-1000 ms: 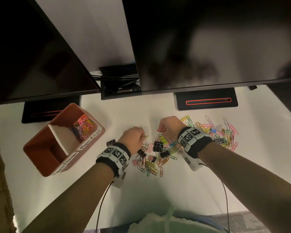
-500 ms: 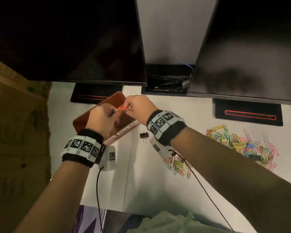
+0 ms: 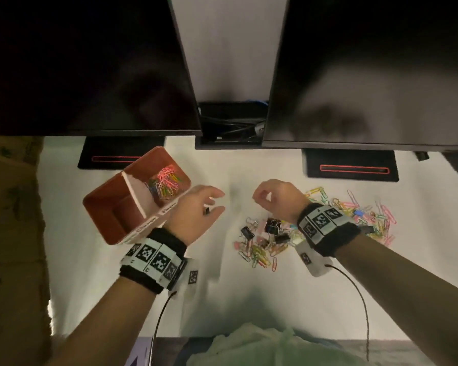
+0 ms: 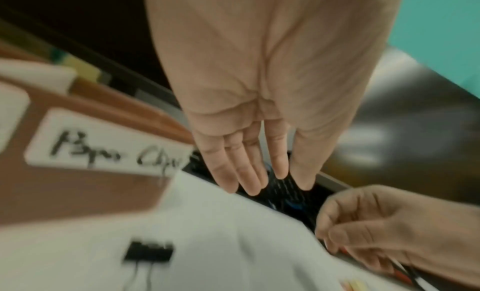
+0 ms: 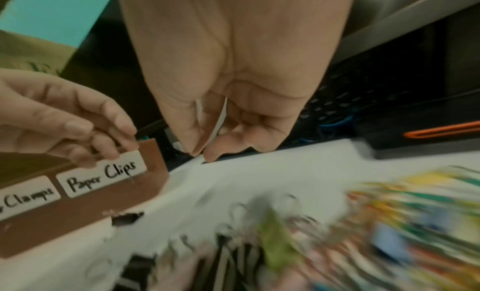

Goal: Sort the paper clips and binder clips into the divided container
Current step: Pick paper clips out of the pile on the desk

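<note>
Clip pile (image 3: pixel 270 241) below right hand (image 3: pixel 273 199)

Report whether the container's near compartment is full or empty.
Empty as far as visible: the near compartment shows bare brown floor, while paper clips fill the far one.

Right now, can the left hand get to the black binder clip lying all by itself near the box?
Probably yes. The left hand hovers open above the lone binder clip, which lies on bare desk beside the container; nothing is in the way.
</note>
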`<state>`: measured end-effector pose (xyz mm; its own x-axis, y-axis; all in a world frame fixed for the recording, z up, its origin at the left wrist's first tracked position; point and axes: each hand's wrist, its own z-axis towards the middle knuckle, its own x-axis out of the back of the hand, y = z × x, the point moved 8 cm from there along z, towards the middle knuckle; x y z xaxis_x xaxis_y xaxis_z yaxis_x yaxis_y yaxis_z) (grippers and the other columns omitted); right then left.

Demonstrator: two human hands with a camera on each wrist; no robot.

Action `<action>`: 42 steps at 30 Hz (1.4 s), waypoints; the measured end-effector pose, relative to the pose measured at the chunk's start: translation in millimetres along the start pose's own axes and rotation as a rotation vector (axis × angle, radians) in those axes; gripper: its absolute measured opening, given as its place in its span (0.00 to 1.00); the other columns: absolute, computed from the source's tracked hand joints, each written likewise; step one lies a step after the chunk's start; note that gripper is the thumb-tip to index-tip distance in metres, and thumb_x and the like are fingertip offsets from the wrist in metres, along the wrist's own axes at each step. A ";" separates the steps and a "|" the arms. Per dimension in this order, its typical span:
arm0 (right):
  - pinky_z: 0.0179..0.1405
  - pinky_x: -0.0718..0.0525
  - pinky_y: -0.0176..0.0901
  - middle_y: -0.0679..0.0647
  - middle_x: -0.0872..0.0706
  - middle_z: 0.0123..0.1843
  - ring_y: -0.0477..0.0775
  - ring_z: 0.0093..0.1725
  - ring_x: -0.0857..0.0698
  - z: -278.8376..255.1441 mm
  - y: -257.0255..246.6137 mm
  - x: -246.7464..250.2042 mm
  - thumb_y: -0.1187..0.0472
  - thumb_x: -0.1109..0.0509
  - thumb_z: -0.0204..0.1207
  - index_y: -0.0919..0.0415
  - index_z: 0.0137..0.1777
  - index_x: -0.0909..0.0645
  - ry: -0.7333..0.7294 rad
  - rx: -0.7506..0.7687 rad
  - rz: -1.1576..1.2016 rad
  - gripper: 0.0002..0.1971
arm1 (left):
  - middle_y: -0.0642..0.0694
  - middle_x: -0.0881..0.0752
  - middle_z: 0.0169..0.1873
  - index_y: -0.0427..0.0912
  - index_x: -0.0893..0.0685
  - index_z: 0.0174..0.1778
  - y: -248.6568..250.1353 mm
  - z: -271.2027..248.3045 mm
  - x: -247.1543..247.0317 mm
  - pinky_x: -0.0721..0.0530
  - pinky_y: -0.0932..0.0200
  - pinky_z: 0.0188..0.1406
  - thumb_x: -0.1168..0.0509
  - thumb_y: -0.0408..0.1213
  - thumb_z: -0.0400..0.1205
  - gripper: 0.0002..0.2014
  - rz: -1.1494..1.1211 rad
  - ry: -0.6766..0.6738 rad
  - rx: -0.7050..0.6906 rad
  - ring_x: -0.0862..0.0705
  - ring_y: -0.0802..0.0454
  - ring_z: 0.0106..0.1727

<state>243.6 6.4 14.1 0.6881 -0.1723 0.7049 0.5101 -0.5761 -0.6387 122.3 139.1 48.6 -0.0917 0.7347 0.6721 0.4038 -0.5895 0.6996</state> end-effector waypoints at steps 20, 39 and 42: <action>0.50 0.25 0.36 0.56 0.16 0.55 0.55 0.51 0.17 -16.6 50.0 -8.7 0.66 0.36 0.78 0.59 0.52 0.14 -0.064 -0.078 -0.050 0.09 | 0.47 0.21 0.54 0.43 0.18 0.56 -26.9 18.0 -81.1 0.18 0.57 0.59 0.33 0.28 0.76 0.13 -0.038 0.005 0.143 0.18 0.53 0.48; 0.46 0.15 0.46 0.50 0.21 0.48 0.51 0.44 0.19 -18.0 46.5 -7.2 0.63 0.33 0.76 0.55 0.48 0.24 0.059 -0.014 -0.080 0.04 | 0.52 0.24 0.44 0.43 0.16 0.50 -25.5 -13.5 -114.5 0.18 0.57 0.51 0.32 0.34 0.77 0.07 0.104 -0.192 0.000 0.23 0.56 0.42; 0.47 0.14 0.51 0.52 0.16 0.50 0.53 0.47 0.17 -28.8 51.8 -27.0 0.60 0.35 0.77 0.55 0.54 0.21 -0.069 -0.007 -0.159 0.07 | 0.52 0.23 0.46 0.44 0.17 0.52 -28.4 -7.0 -95.8 0.21 0.61 0.52 0.32 0.35 0.77 0.08 0.028 -0.093 0.038 0.21 0.55 0.44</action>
<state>236.6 -41.8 -29.2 0.6333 -0.0233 0.7736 0.6117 -0.5972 -0.5188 113.3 83.0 -33.9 0.0040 0.7471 0.6647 0.4390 -0.5985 0.6701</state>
